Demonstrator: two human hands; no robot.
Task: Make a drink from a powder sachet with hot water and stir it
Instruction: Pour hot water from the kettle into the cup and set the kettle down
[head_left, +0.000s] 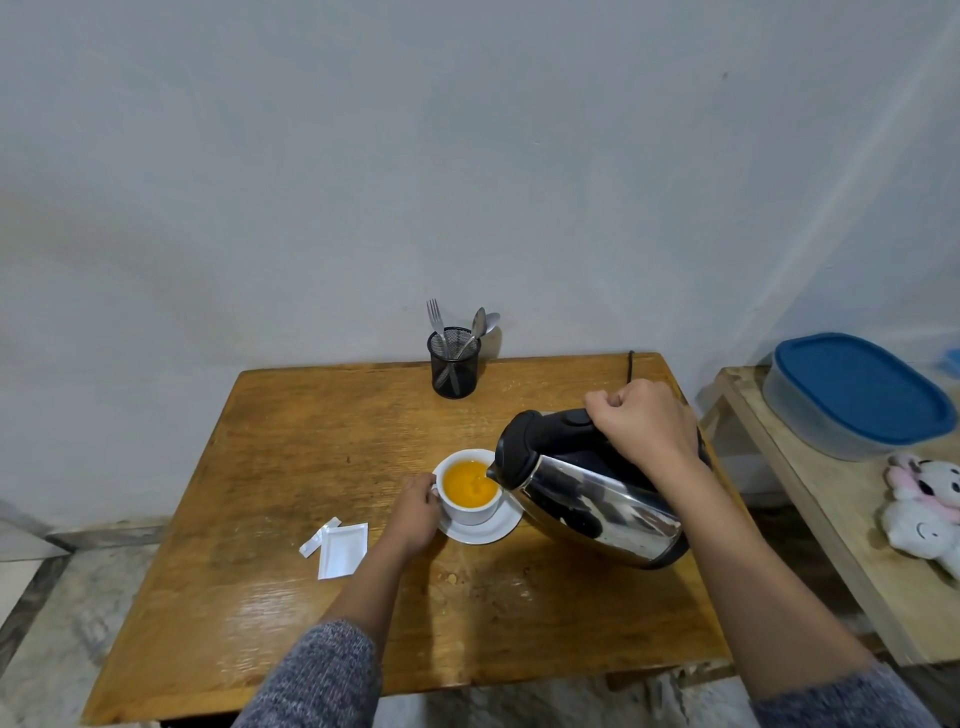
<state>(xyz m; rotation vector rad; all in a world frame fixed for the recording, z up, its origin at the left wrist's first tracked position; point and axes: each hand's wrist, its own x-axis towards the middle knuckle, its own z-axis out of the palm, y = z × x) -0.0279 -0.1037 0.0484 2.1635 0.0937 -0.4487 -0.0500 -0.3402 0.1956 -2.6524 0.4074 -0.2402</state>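
So the right hand is wrapped tight around the black handle of a steel electric kettle, tipped with its spout over a white cup. The cup sits on a white saucer mid-counter with orange drink inside. The left hand grips the cup's left side. The torn-open white sachet lies flat left of that hand. A black mesh cutlery holder stands at the back edge.

A plain pale wall rose behind the worn wooden tabletop. Grey marbled floor showed at the left. To the right stood a lighter wooden shelf, with faint streaks of light crossing the wall above it.
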